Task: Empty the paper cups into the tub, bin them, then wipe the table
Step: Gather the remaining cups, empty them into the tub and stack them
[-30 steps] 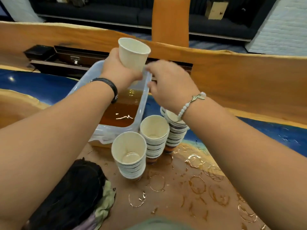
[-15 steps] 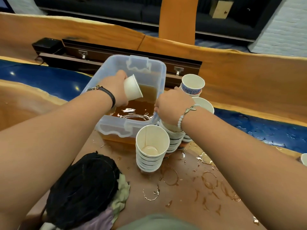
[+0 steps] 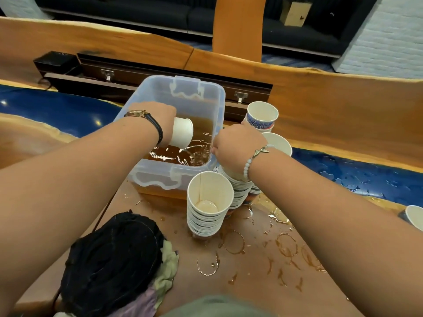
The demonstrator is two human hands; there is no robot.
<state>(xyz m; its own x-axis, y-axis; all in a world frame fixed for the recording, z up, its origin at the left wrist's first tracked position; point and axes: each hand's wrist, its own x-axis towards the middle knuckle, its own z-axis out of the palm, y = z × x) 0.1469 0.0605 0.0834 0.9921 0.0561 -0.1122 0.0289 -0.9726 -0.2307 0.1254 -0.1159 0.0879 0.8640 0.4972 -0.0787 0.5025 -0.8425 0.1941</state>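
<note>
Head-camera view, looking down over 2 bare forearms at a wet brown table (image 3: pixel 251 289). The left hand (image 3: pixel 161 121) has its fingers wrapped round a white paper cup (image 3: pixel 182 133). It holds the cup tipped over inside a clear plastic tub (image 3: pixel 158 183), with the mouth angled down toward the brown liquid (image 3: pixel 180 157) pooled in the tub, whose surface is rippled.

The right hand (image 3: pixel 238 148) sits knuckles up at the tub's near right corner, directly over a tall stack of cups (image 3: pixel 238 193). Its fingers curl down out of my sight, so I cannot tell whether they grasp the stack, the tub rim or nothing.

A second stack (image 3: pixel 209 202), with brown dregs in its top cup, stands just in front of the tub and just beside the first. Behind the right hand I see a blue-patterned cup (image 3: pixel 262 115) nested in another, and a plain white cup (image 3: pixel 280 143) by the wrist. 1 more cup (image 3: pixel 415 217) is cut off at the right edge.

Brown ring stains (image 3: pixel 233 243) and droplets mark the table nearest me. A black cloth bundle (image 3: pixel 109 259) lies at lower left.
</note>
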